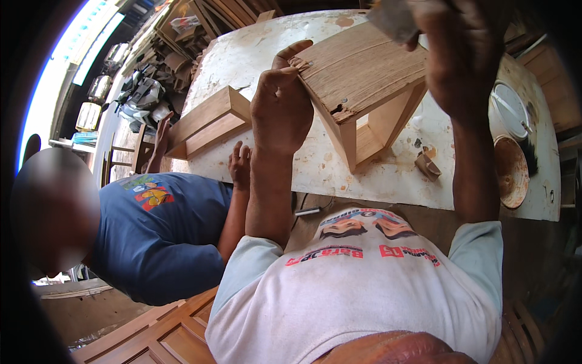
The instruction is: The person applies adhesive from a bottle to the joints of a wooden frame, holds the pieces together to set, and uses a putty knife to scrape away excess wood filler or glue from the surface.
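Observation:
A wooden box frame (364, 67) with an open side stands on the white table, its top board rough and chipped at the near corner. My left hand (282, 109) is closed round the left edge of this frame, one finger lying toward its top corner. Above the far right of the board, my right hand (458, 51) grips a flat grey scraper (393, 21), slightly blurred. Its handle is hidden in my fingers. A small curved brown offcut (427, 167) lies on the table near the frame.
The stained white table (364, 188) carries a white round lid (510, 109) and a rusty brown bowl (511, 171) on the right. At left, a co-worker in a blue shirt (163, 224) has hands by another wooden frame (212, 124). Wood scraps (179, 60) are piled behind.

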Available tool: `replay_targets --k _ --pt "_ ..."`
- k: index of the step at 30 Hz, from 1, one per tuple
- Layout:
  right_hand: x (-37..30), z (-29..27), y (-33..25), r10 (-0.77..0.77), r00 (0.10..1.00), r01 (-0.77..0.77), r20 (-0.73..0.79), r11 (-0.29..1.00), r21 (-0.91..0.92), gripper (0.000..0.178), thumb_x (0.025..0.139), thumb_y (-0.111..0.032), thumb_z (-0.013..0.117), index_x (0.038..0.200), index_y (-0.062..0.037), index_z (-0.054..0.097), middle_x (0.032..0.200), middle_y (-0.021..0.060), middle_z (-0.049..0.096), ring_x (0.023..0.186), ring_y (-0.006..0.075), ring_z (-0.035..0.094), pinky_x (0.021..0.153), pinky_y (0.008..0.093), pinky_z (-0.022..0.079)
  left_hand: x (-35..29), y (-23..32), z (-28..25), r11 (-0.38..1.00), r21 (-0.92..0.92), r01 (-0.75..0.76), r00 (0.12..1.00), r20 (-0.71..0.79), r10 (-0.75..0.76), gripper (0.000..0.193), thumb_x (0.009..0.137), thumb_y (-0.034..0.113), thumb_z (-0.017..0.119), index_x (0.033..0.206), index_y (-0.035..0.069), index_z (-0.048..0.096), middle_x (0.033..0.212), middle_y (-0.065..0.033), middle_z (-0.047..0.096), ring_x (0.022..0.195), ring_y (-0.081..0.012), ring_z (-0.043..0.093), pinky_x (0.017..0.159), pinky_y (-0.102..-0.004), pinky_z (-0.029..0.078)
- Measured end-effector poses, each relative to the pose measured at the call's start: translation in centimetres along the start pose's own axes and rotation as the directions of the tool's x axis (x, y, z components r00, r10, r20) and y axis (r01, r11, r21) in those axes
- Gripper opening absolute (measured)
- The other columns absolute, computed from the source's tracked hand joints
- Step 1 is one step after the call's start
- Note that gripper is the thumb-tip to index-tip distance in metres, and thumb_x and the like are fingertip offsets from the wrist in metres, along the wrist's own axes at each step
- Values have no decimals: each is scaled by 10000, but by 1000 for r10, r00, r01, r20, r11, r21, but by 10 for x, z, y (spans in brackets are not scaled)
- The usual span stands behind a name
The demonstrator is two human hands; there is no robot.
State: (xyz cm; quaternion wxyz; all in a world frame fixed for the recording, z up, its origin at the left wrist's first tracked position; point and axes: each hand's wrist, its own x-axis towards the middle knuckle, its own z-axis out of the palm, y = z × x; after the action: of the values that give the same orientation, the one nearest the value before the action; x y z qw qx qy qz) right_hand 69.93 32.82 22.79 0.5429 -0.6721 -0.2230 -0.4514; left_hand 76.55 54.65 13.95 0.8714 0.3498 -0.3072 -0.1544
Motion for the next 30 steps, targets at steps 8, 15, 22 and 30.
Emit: replay_targets --k 8,15,22,30 --pt "-136 -106 53 602 741 -660 -299 734 -158 288 1033 -267 486 862 -59 587 670 6 561 568 80 503 542 239 400 3 10 10 982 -42 182 979 -81 -185 522 919 286 514 1348 -11 497 1371 -131 526 1315 -241 474 1159 -351 303" --pt "-217 -163 101 908 403 -870 -119 339 -358 252 1002 -220 499 824 -52 562 626 14 544 475 77 525 444 264 412 -4 7 20 993 97 63 992 -111 -52 514 914 284 517 1331 -16 503 1308 -125 560 1301 -230 476 1161 -343 289" --pt "-121 -115 38 352 910 -390 -219 547 -741 205 1026 -204 630 1034 -9 691 829 104 687 697 139 632 682 295 522 0 5 18 978 207 -16 995 -95 36 520 912 288 523 1326 -25 494 1295 -147 555 1283 -242 480 1157 -351 298" --pt "-8 19 -18 10 813 213 583 926 -313 177 933 -89 705 1092 -19 734 1000 133 725 884 276 719 806 361 567 -5 -2 16 994 107 -24 999 -43 29 497 943 276 517 1343 -16 465 1303 -172 550 1264 -255 523 1124 -386 392"
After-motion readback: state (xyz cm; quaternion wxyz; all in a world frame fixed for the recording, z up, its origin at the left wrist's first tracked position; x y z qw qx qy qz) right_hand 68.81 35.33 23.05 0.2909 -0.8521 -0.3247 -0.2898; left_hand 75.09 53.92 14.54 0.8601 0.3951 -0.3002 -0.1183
